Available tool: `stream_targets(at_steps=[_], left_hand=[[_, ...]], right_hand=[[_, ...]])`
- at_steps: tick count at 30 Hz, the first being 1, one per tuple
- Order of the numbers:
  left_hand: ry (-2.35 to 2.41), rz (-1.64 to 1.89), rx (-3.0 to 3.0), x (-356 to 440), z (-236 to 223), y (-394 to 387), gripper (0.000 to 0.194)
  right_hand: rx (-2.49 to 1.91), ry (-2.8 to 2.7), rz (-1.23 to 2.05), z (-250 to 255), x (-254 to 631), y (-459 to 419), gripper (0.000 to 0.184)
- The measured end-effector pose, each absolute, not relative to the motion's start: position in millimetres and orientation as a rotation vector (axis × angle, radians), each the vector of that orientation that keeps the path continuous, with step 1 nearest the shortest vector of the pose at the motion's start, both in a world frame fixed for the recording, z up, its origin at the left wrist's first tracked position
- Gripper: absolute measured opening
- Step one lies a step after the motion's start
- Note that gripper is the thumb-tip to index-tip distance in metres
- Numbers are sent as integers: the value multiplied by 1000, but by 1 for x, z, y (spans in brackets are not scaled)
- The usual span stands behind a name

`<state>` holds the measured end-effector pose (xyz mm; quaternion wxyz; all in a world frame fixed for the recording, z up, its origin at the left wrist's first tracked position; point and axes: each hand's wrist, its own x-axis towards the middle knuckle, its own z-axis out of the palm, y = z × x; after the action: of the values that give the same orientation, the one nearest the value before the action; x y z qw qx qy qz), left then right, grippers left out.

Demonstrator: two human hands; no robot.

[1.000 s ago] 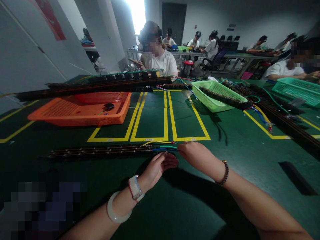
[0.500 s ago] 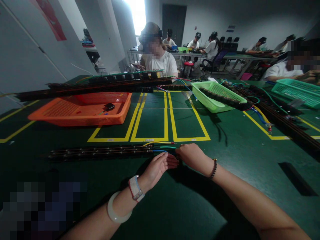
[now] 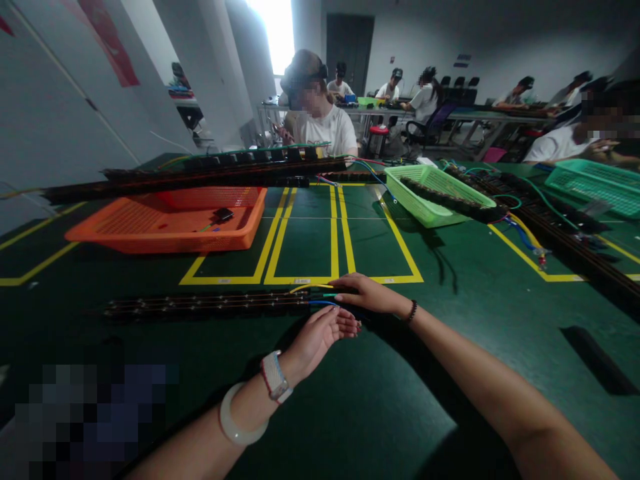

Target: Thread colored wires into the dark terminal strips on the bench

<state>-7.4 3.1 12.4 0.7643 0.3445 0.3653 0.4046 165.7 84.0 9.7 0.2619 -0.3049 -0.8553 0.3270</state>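
Note:
A long dark wiring strip (image 3: pixel 210 303) with several metal contacts along it lies across the green table. A yellow wire (image 3: pixel 306 287), a green wire (image 3: pixel 329 295) and a blue wire (image 3: pixel 320 303) come out of its right end. My left hand (image 3: pixel 323 337) lies palm up just below the blue wire, fingers stretched, open; the wire passes close to its thumb. Above it, my right hand (image 3: pixel 367 293) reaches in from the right with fingers extended and apart, at the ends of the yellow and green wires. The far ends of the wires are partly hidden.
An orange basket (image 3: pixel 160 243) holds a small black part, with long dark strips (image 3: pixel 210 175) lying across its back. At right are a light green basket (image 3: pixel 425 215), a teal basket (image 3: pixel 590 190), more wired strips and a black flat piece (image 3: pixel 597 360). Other people sit beyond.
My right hand has gone from a closed, pinching shape to stretched fingers and shifted slightly left over the wires. The left hand has barely moved.

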Motion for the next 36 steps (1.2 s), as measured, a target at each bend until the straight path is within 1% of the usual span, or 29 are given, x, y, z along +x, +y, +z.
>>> stream_targets(at_steps=[2,4,5,10,14,18,20,25,27,28,30,33,36], left_hand=[[794,883,750,-7,13,3,18],[791,883,752,-7,12,3,18],[789,880,754,-7,12,3,18],[762,850,780,-9,9,4,22],[766,827,773,-10,10,5,32],[761,839,721,-10,11,6,42],[772,848,716,-9,11,7,45],[778,856,714,-9,10,6,48],[776,857,681,-8,9,6,48],[776,862,663,-8,9,6,49],[762,893,627,-7,9,7,48],[746,979,585,-5,9,7,38],[803,1058,543,-5,9,7,27]], right_hand=[[-784,-2302,1117,10,162,91,44],[-742,-2348,1278,11,158,100,41],[-716,-2396,1308,12,157,104,38],[-654,-2600,1283,16,153,119,31],[-645,-2630,1303,17,149,122,26],[-667,-2622,1230,21,149,116,21],[-704,-2623,1168,23,150,111,22],[-721,-2632,1127,28,155,104,31],[-753,-2688,1008,31,155,100,32],[-788,-2724,893,33,154,98,32],[-881,-2791,572,37,151,89,31],[-932,-2868,16,42,143,71,23],[-866,-2918,-370,40,134,52,19]])
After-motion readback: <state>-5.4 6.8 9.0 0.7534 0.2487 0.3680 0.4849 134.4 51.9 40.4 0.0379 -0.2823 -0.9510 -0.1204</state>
